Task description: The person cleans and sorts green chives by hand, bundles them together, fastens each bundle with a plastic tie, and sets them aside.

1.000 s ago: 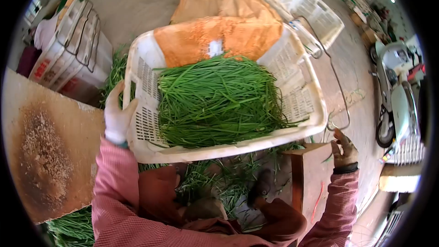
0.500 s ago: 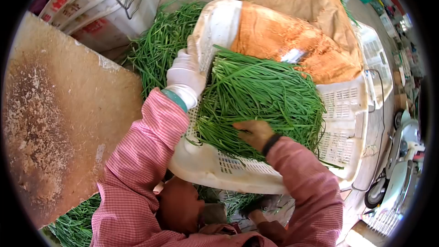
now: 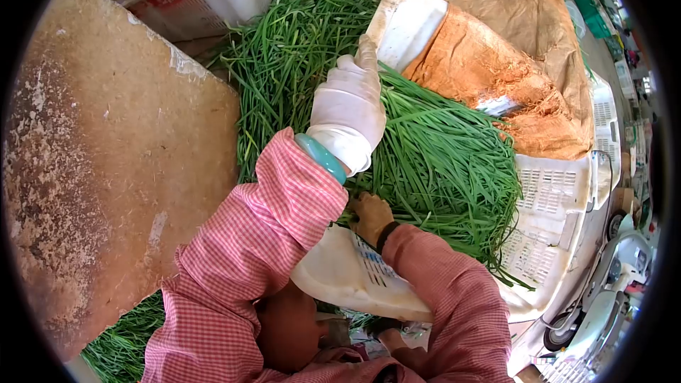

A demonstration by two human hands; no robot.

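Observation:
My left hand (image 3: 347,103), in a white glove, lies along the left rim of a white plastic crate (image 3: 362,273), its fingers curled over the edge. Long green garlic chives (image 3: 447,163) lie in a thick layer inside the crate. Bare, with a dark band at the wrist, my right hand (image 3: 370,218) is tucked against the chives' near left end. Its fingers are bent in among the stalks and partly hidden. A teal bangle (image 3: 320,158) sits on my left wrist.
Loose chives (image 3: 284,64) are heaped beyond the crate's left side. A stained board (image 3: 135,156) fills the left. Orange-brown cloth (image 3: 489,71) covers the crate's far end. White stacked tubs (image 3: 206,0) stand at back left, and a scooter (image 3: 610,291) at right.
The crate's left side has shifted right and tilted, my left hand moving with it. My right hand has moved left and its fingers have gone in among the chives.

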